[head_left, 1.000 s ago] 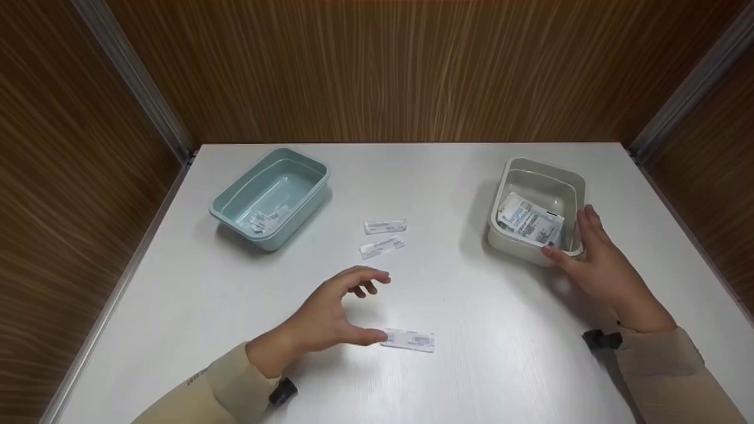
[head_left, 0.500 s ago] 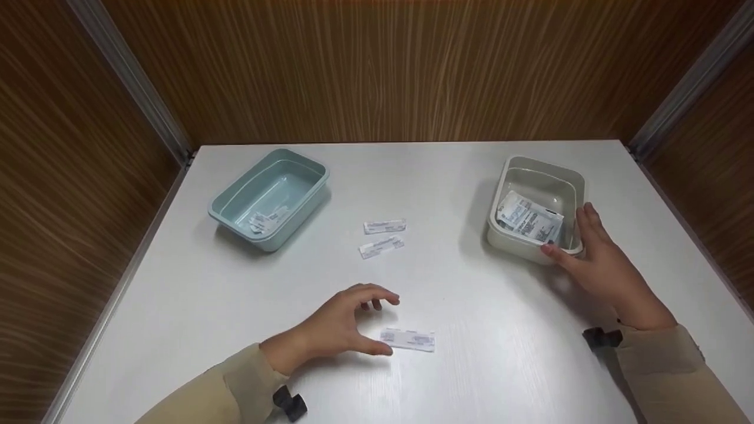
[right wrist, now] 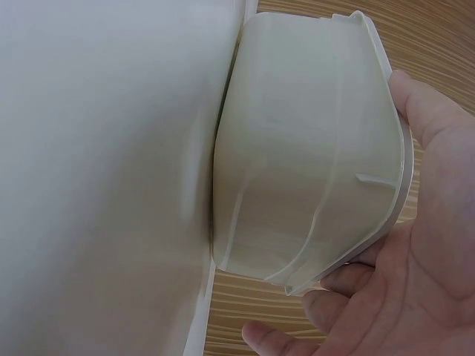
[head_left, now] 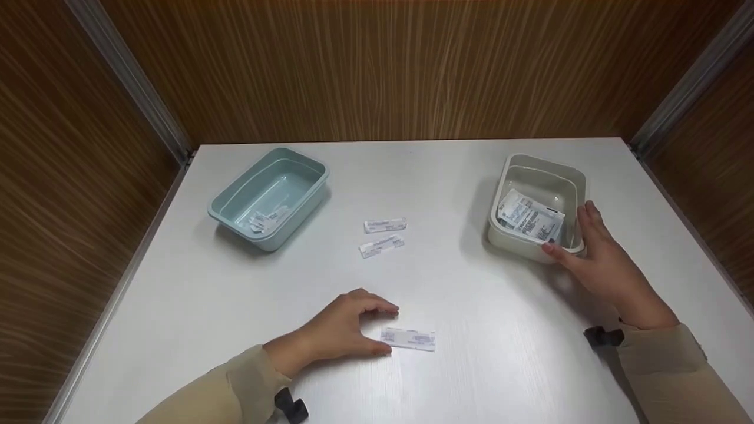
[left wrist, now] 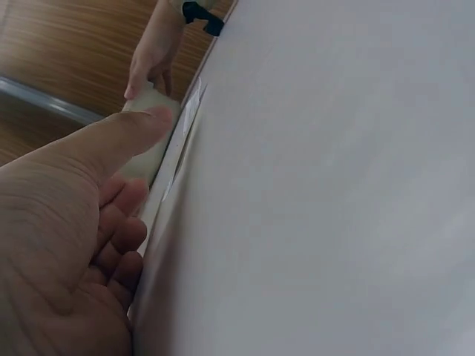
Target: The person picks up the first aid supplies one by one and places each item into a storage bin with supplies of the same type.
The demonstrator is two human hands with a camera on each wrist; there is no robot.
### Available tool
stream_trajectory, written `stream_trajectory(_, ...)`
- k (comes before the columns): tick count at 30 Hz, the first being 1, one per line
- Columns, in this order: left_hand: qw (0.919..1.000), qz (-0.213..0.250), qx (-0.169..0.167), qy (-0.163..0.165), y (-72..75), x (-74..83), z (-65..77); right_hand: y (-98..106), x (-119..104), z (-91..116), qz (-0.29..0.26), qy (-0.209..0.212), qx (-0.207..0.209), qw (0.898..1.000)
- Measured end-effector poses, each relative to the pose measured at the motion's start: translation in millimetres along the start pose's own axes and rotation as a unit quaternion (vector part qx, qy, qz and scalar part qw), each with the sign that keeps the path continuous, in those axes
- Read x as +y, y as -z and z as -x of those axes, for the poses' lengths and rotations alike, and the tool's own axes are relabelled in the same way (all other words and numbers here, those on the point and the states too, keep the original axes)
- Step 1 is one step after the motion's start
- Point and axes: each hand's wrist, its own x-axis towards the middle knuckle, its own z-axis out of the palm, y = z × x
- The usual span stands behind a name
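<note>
Near the front middle of the table, a slim white printed packet lies flat. My left hand is just left of it, thumb and fingers spread apart in a C shape, with nothing between them. In the left wrist view the packet appears edge-on beyond the thumb. My right hand holds the near right corner of a beige plastic bin, its thumb at the near rim and fingers along the right side. Inside that bin are larger white printed packets.
A light blue bin stands at the back left with several small white packets in it. Two more slim packets, one upper and one lower, lie mid-table. Wood-grain panels border the white table.
My left hand has come lower and a little to the right, closer to the front packet, and its thumb-finger gap has narrowed. The right hand stays at the beige bin.
</note>
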Motion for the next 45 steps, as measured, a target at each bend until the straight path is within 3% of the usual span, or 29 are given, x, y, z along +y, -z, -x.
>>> stream_trajectory(7, 0.9994, -0.025, 0.005, -0.021, 0.7, -0.5, 0.2, 1.0, 0.4, -1.3, -0.008, -0.004, -0.004, 1.0)
stream_trajectory(28, 0.999, -0.041, 0.004, -0.015, 1.3, 6.5, 2.2, 0.1, 0.5, -0.9, -0.004, -0.001, -0.005, 1.0)
stream_trajectory(38, 0.9995, 0.001, 0.031, -0.005, 0.3, 6.1, 4.9, -0.9, 0.4, -1.8, 0.003, -0.001, -0.005, 1.0)
stream_trajectory(45, 0.9975, 0.033, 0.056, -0.027, 9.1, 23.4, 8.4, -1.3, 0.0, -0.9, 0.005, 0.0, 0.0, 1.0)
